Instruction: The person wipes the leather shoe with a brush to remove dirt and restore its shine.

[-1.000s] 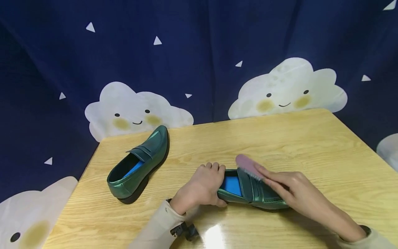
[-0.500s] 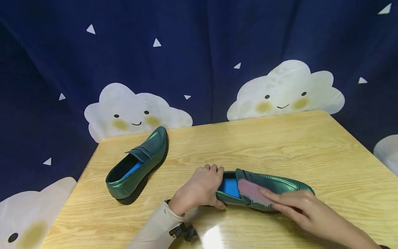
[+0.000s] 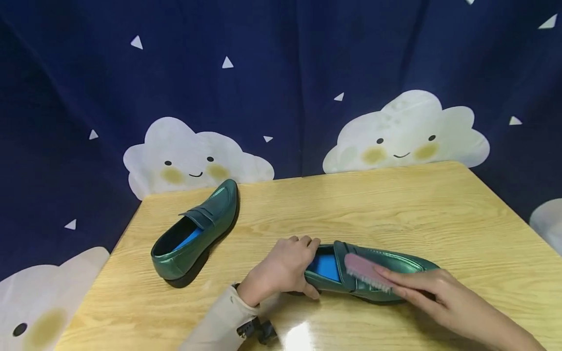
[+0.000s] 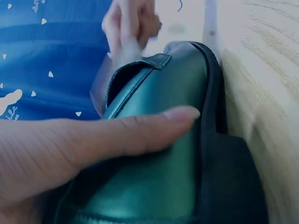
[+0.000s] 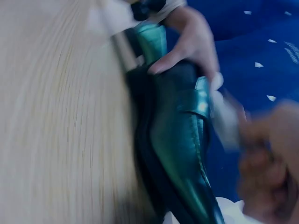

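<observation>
A green metallic loafer [image 3: 408,263] with a blue insole lies on the table, toe to the right. My left hand [image 3: 287,265] grips it round the heel; in the left wrist view the thumb [image 4: 140,133] lies along the shoe's side, above the dark heel block. A pink-backed shoe brush [image 3: 364,270] with pale bristles is pinched in my right hand [image 3: 443,297]. Its bristles overlap the strap and vamp of the loafer in the head view. In the right wrist view the brush [image 5: 226,121] is blurred beside the shoe's upper.
The matching green loafer [image 3: 197,231] stands at the left of the wooden table [image 3: 395,204], toe pointing to the back. Behind the table hangs a dark blue curtain [image 3: 303,87] with cloud prints. A small black device [image 3: 256,331] sits at the left cuff.
The brush in my right hand has come from the far side of the vamp toward the near side, then shifted slightly right. My left hand keeps its grip on the heel.
</observation>
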A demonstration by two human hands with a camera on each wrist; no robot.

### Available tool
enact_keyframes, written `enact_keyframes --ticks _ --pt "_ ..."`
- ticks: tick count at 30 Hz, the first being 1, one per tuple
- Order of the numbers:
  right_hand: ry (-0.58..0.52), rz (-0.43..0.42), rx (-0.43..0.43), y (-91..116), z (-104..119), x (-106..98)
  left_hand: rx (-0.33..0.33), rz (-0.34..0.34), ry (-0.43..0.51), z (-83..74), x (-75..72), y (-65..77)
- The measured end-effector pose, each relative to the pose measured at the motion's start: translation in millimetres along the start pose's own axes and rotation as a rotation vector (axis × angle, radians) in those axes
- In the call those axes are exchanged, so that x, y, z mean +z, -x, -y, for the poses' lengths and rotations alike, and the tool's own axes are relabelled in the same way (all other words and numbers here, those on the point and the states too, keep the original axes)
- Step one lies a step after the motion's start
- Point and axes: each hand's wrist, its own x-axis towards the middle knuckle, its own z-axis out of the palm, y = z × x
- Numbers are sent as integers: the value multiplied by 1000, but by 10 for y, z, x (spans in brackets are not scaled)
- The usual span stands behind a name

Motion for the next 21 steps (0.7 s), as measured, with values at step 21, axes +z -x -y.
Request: enact_keyframes --ticks 21 --pt "133 20 -279 -211 457 -228 284 -213 1196 429 412 75"
